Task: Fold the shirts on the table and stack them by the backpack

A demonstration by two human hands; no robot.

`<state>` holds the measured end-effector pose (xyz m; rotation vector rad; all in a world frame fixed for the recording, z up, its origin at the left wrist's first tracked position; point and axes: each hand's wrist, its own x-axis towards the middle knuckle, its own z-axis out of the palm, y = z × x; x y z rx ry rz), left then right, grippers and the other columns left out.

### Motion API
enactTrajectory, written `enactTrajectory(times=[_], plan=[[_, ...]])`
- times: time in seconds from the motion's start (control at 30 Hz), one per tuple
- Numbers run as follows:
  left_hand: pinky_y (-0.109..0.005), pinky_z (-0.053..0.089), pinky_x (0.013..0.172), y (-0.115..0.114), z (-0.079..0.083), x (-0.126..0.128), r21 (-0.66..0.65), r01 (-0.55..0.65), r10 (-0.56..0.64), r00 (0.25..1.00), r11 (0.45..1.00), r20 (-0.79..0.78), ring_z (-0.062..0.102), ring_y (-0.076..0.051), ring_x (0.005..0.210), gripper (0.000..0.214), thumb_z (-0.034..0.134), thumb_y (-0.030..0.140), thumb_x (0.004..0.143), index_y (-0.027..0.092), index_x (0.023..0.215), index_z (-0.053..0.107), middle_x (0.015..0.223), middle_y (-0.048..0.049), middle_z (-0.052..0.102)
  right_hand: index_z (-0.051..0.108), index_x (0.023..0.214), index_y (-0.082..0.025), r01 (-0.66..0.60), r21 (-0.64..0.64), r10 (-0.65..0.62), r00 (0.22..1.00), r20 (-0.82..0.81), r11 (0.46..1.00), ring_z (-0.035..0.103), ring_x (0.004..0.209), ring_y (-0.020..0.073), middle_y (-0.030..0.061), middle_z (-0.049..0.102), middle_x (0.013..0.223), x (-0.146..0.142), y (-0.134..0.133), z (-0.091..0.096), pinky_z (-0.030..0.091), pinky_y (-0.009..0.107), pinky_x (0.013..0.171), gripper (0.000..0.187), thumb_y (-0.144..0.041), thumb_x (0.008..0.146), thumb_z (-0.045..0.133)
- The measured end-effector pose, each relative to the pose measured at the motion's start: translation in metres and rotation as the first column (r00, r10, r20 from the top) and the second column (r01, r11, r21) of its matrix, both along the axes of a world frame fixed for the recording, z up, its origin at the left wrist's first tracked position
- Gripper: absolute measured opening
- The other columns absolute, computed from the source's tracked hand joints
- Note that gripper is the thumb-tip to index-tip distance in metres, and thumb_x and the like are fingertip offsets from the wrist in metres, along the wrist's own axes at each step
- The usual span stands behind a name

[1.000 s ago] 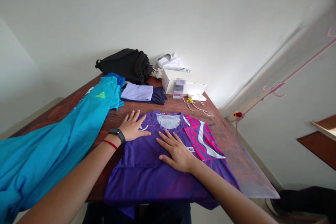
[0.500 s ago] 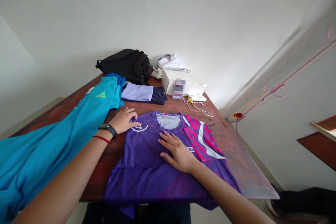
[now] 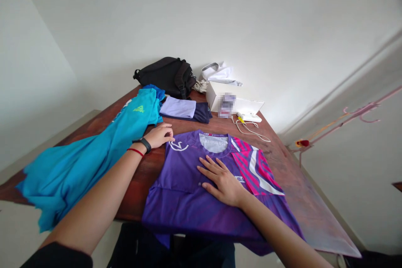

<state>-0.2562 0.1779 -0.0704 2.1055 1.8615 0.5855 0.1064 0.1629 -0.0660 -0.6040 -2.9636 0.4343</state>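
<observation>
- Right hand (image 3: 224,185): spread, released, on purple shirt (image 3: 184,167).
- Left hand (image 3: 158,135): curled at shoulder; grip indeterminable.
- Blue garment (image 3: 105,146): partly behind left forearm (image 3: 105,194).
- Bag (image 3: 163,76), white box (image 3: 215,99): beyond shirt.

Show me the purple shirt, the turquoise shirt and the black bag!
Purple shirt (image 3: 193,201): head view, on its front.
Turquoise shirt (image 3: 97,157): head view, on its body.
Black bag (image 3: 162,76): head view, on its side.

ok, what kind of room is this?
Probably a home or dorm room, though I can't be sure: purple shirt and teal shirt on a wooden table, black backpack behind.
</observation>
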Motion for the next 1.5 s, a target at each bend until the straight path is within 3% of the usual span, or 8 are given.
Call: enactTrajectory(times=[0.17,0.37,0.53,0.63,0.77,0.93,1.23,1.5], plan=[[-0.042,0.041,0.108,0.000,-0.001,-0.005,0.015,0.008,-0.008,1.000,1.000,-0.006,0.051,-0.031,0.131,0.022,0.064,0.043,0.084,0.021,0.083,0.067,0.125,-0.0110,0.064,0.037,0.155,-0.028,-0.019,-0.002,0.019,1.000,0.012,1.000,0.016,0.153,0.0316,0.0057,0.025,0.165,0.000,0.000,0.001,0.018,0.059,0.122,0.056,-0.047,0.102,0.044],[-0.047,0.041,0.110,-0.010,0.020,0.020,0.154,-0.027,0.029,0.999,0.988,-0.012,0.054,-0.032,0.128,0.048,0.059,0.053,0.088,0.017,0.119,0.065,0.132,-0.0150,0.061,0.038,0.154,-0.028,-0.014,0.002,0.014,1.000,0.021,1.000,0.016,0.153,0.0308,0.0048,0.024,0.165,-0.001,-0.001,0.005,0.018,0.058,0.122,0.056,-0.047,0.103,0.043],[-0.045,0.038,0.116,-0.091,0.038,0.061,0.176,0.033,-0.010,0.991,0.984,-0.130,0.044,-0.029,0.141,0.064,0.059,0.058,0.091,0.024,0.144,0.050,0.154,-0.0096,0.045,0.040,0.153,-0.028,-0.008,-0.020,0.008,1.000,0.009,1.000,0.018,0.153,0.0308,0.0042,0.026,0.164,-0.001,-0.001,0.007,0.019,0.059,0.121,0.055,-0.047,0.102,0.044],[-0.051,0.040,0.115,-0.152,0.026,0.070,0.166,0.008,0.030,0.974,0.986,-0.225,0.036,-0.035,0.145,0.094,0.068,0.054,0.084,0.026,0.160,0.021,0.162,-0.0110,0.032,0.042,0.152,-0.028,0.002,-0.043,-0.003,1.000,-0.011,0.999,0.019,0.152,0.0309,0.0042,0.027,0.164,-0.001,0.000,0.007,0.019,0.060,0.121,0.054,-0.047,0.102,0.045],[-0.049,0.042,0.113,-0.192,0.005,0.074,0.219,-0.106,0.151,0.968,0.970,-0.201,0.042,-0.032,0.143,0.078,0.055,0.034,0.093,0.024,0.160,0.016,0.159,-0.0128,0.038,0.043,0.152,-0.028,0.002,-0.064,-0.005,0.999,-0.041,0.998,0.021,0.152,0.0310,0.0044,0.029,0.163,0.000,0.001,0.005,0.019,0.060,0.121,0.054,-0.048,0.101,0.046],[-0.044,0.053,0.100,-0.186,0.000,0.090,0.243,-0.242,0.261,0.964,0.939,-0.050,0.063,-0.026,0.113,0.055,0.048,0.019,0.091,0.024,0.146,0.041,0.120,-0.0100,0.062,0.044,0.151,-0.028,-0.004,-0.077,-0.004,0.995,-0.097,0.997,0.023,0.151,0.0311,0.0063,0.032,0.162,0.001,0.000,0.004,0.019,0.059,0.121,0.055,-0.048,0.100,0.048],[-0.037,0.055,0.087,-0.189,-0.002,0.104,0.184,-0.283,0.286,0.958,0.941,0.009,0.067,-0.023,0.093,0.036,0.039,0.016,0.091,0.030,0.111,0.065,0.100,-0.0066,0.059,0.046,0.150,-0.030,-0.021,-0.097,0.005,0.987,-0.162,0.995,0.025,0.151,0.0305,0.0064,0.035,0.161,0.004,0.003,-0.001,0.019,0.059,0.121,0.054,-0.047,0.100,0.050],[-0.033,0.055,0.083,-0.178,0.041,0.085,-0.056,-0.177,0.181,0.980,0.983,0.083,0.069,-0.020,0.087,0.027,0.049,0.030,0.093,0.027,0.112,0.068,0.103,-0.0045,0.066,0.045,0.151,-0.029,-0.029,-0.102,0.013,0.988,-0.151,0.994,0.024,0.151,0.0310,0.0068,0.034,0.161,0.004,0.005,-0.004,0.018,0.061,0.121,0.055,-0.049,0.100,0.048]])
